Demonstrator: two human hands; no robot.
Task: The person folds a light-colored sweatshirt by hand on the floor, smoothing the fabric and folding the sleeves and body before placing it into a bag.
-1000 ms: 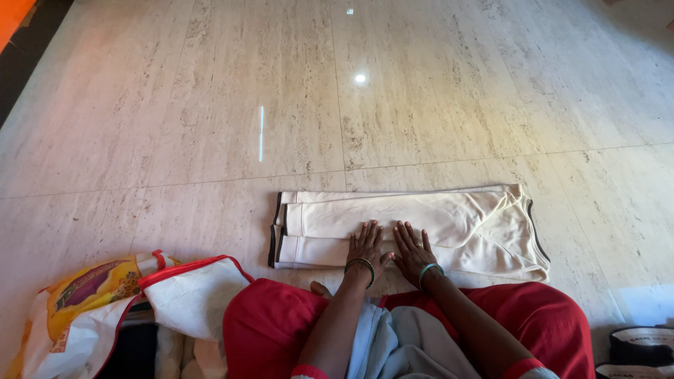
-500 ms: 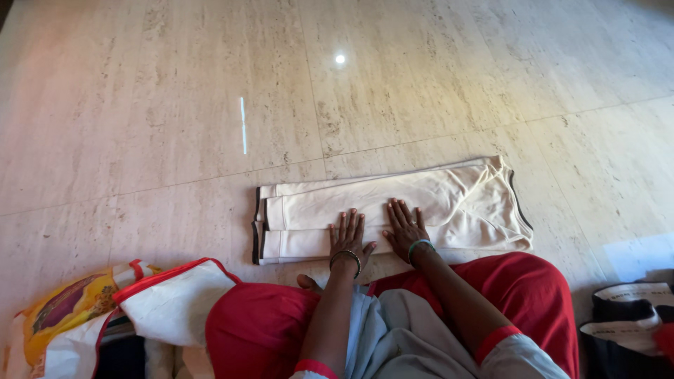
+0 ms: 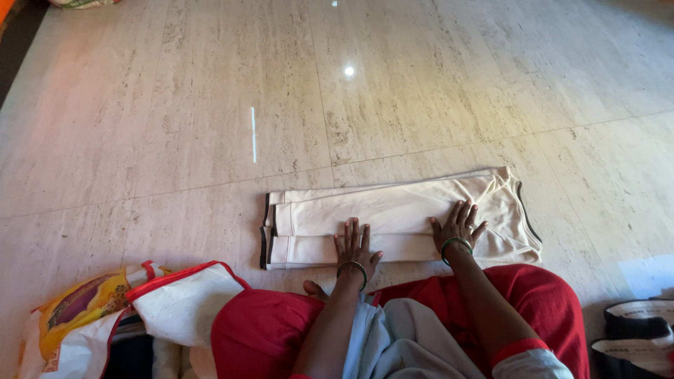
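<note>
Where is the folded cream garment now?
The folded cream cloth garment lies on the pale stone floor, centre of the head view, under both flat hands, left and right.

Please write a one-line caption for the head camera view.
Both hands, left hand and right hand, press flat on folded cream trousers on a marble floor.

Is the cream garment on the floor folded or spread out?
Folded: the cream garment lies as a long narrow strip with stacked layered edges at one end.
</note>
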